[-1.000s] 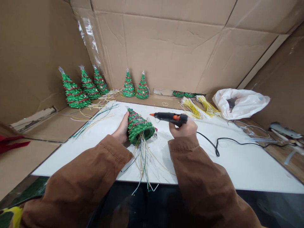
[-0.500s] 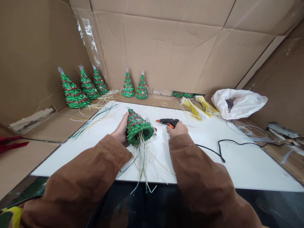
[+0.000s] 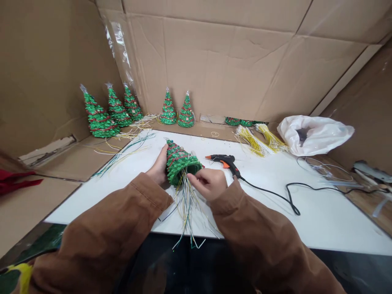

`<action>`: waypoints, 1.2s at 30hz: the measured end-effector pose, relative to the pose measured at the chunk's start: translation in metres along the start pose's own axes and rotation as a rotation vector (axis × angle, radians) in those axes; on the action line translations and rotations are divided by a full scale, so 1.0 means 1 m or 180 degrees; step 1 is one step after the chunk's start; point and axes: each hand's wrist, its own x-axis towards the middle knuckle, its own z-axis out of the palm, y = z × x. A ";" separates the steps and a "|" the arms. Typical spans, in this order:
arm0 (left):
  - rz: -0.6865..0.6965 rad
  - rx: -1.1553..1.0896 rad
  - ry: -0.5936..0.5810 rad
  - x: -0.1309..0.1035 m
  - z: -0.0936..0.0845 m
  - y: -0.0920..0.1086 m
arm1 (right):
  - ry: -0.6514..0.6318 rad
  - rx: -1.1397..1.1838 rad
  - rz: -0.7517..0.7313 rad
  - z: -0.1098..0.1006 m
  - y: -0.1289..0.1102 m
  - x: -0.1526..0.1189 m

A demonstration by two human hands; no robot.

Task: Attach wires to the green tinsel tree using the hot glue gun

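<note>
A small green tree (image 3: 180, 161) with red garland lies tilted, its hollow base facing me. My left hand (image 3: 159, 165) is wrapped round its left side. From the base hangs a bunch of yellow, white and green wires (image 3: 186, 204) that reaches past the table's front edge. My right hand (image 3: 210, 183) is at the base's right rim, fingers curled and thumb towards the wires; whether it pinches anything is too small to tell. Just behind it, a black and orange glue gun (image 3: 225, 160) lies on the white tabletop (image 3: 263, 204).
Several finished-looking trees (image 3: 168, 108) stand along the cardboard wall at the back and left. Bundles of yellow wires (image 3: 252, 141) and a white plastic bag (image 3: 315, 134) are at the back right. A black cord (image 3: 269, 190) runs right. Loose green wires (image 3: 122, 151) lie left.
My right hand has let go of the glue gun and moved left to the tree's base. The glue gun stays on the table. My left hand still holds the tree.
</note>
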 end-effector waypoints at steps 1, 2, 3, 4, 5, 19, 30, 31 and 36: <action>0.0038 -0.0008 0.0004 0.001 0.000 0.000 | 0.0001 0.0045 0.0188 0.007 -0.005 -0.003; 0.0079 -0.0012 0.0013 0.003 0.000 -0.001 | -0.0002 0.0057 0.0404 0.013 -0.007 -0.005; 0.0113 -0.0005 0.0024 0.004 0.000 -0.001 | 0.0009 0.0022 0.0602 0.018 -0.008 -0.006; 0.0134 0.0016 0.0026 0.006 -0.001 -0.001 | 0.0028 -0.0020 0.0744 0.022 -0.008 -0.007; 0.0143 0.0045 0.0012 0.007 -0.001 -0.002 | 0.0042 -0.0042 0.0829 0.024 -0.007 -0.007; 0.0756 0.2703 0.0733 0.017 -0.013 0.006 | 0.0141 0.0414 0.0734 0.017 -0.016 -0.010; 0.2518 0.5456 0.1082 -0.018 -0.002 0.024 | 0.0036 0.0095 0.0786 0.018 -0.015 -0.009; 0.3017 0.5118 0.0619 -0.023 -0.001 0.025 | 0.0015 0.0041 0.0783 0.018 -0.015 -0.009; 0.3384 0.4523 -0.1574 -0.037 0.005 0.021 | 0.0030 -0.0180 0.0582 0.019 -0.012 -0.010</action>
